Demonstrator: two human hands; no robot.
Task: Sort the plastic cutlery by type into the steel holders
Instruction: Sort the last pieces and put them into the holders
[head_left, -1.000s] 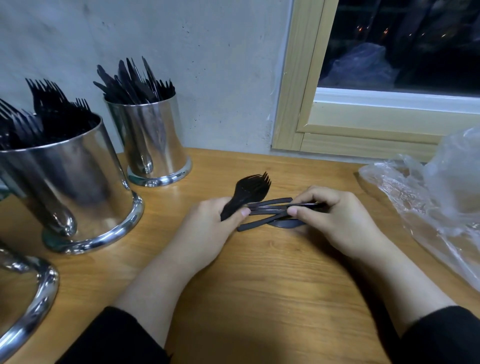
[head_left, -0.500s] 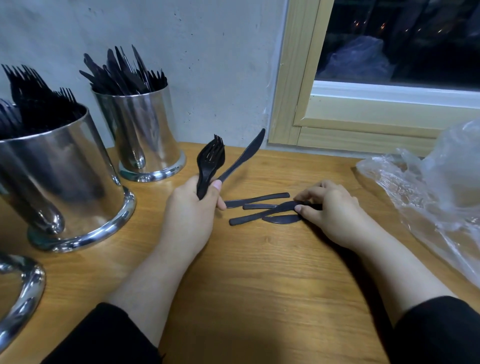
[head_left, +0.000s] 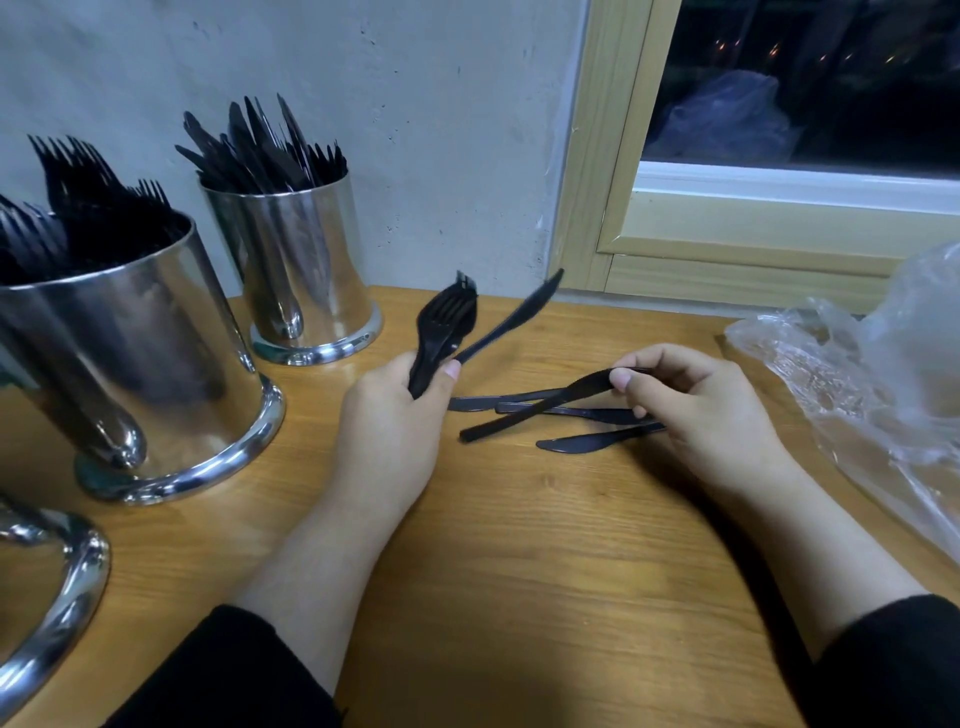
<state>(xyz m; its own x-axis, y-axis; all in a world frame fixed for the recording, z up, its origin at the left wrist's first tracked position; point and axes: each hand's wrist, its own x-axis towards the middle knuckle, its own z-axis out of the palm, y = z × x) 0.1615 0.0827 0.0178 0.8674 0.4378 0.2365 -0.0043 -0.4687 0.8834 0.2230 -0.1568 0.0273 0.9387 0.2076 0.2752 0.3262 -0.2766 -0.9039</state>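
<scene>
Black plastic cutlery sits at the centre of the frame, on a wooden table (head_left: 519, 571). The left hand (head_left: 389, 431) grips a bundle of forks (head_left: 447, 327) and one knife (head_left: 514, 317), fingers curled round their handles, tines and blade pointing up toward the wall. Just right of centre, the right hand (head_left: 696, 410) pinches another knife (head_left: 540, 410) between thumb and fingertips, lifting one end while its other end touches the table. Three more knives (head_left: 587, 441) lie flat beneath it. At the left edge stands a large steel holder (head_left: 140, 364) full of forks. Behind it, upper left, a smaller steel holder (head_left: 306, 280) bristles with knives. A crumpled clear plastic bag (head_left: 872, 395) lies at the right edge, below a window frame (head_left: 727, 249).
</scene>
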